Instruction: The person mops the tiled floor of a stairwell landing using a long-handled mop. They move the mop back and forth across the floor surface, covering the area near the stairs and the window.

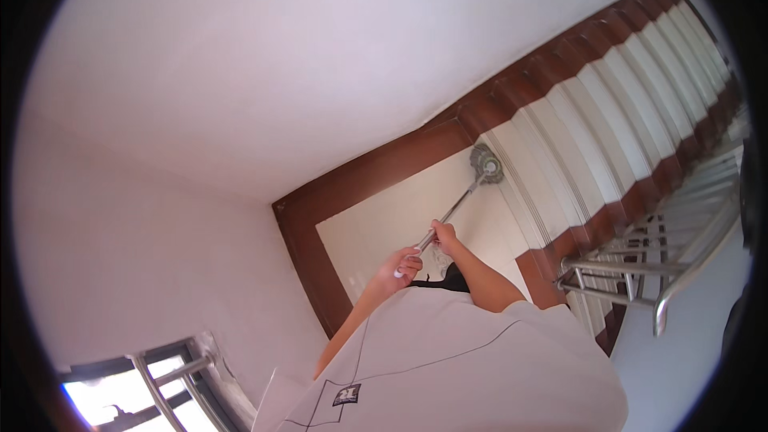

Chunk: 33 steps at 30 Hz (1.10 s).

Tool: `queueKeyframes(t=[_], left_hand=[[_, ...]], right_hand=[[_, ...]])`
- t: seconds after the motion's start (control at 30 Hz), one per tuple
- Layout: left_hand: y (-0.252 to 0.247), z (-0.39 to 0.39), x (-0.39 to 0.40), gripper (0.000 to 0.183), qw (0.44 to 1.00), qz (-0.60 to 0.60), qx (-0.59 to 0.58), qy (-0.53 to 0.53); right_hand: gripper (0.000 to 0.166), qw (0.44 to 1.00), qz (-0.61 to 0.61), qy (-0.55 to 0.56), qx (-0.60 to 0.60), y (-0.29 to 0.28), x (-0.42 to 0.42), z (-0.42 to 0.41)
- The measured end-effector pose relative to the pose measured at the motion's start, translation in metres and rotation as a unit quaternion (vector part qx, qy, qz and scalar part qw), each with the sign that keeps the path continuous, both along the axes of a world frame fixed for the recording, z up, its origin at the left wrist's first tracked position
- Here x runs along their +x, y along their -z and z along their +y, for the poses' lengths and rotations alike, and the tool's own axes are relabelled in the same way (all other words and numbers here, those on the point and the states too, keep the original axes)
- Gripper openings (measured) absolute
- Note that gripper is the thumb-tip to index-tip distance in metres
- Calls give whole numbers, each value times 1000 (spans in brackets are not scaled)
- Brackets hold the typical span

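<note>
A mop with a metal pole [457, 208] slants away from me over the pale floor of a stair landing [390, 204]. My left hand [403, 267] is closed around the white grip at its top end. Further down the pole, my right hand [443, 236] grips the metal shaft. The grey string mop head [486, 163] lies on the landing, right by the grooved edge where the stairs [567, 150] begin. A round plastic hub joins the pole to the strings.
Dark red-brown tile [384, 159] borders the landing along white walls [270, 72]. A metal stair railing [630, 270] stands on the right beside the steps. At the lower left is a window [156, 396] with metal bars in front.
</note>
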<state>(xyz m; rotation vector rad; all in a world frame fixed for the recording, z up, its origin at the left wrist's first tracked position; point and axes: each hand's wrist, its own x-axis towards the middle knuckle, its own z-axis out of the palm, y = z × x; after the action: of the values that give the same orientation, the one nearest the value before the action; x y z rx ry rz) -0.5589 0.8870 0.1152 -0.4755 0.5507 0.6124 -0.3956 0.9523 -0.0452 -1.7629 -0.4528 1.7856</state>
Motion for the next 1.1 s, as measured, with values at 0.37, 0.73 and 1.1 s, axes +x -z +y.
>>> queueKeyframes(t=[0.37, 0.73, 1.1], left_hand=[[-15, -160, -14, 29, 909, -38, -110, -401], [67, -143, 35, 21, 925, 252, -84, -272], [60, -57, 69, 13, 965, 260, -12, -32]], right_hand=[[21, 828, 55, -548, -104, -25, -122, -81], [19, 771, 185, -608, -39, -28, -127, -112], [27, 848, 99, -520, 23, 10, -38, -46]])
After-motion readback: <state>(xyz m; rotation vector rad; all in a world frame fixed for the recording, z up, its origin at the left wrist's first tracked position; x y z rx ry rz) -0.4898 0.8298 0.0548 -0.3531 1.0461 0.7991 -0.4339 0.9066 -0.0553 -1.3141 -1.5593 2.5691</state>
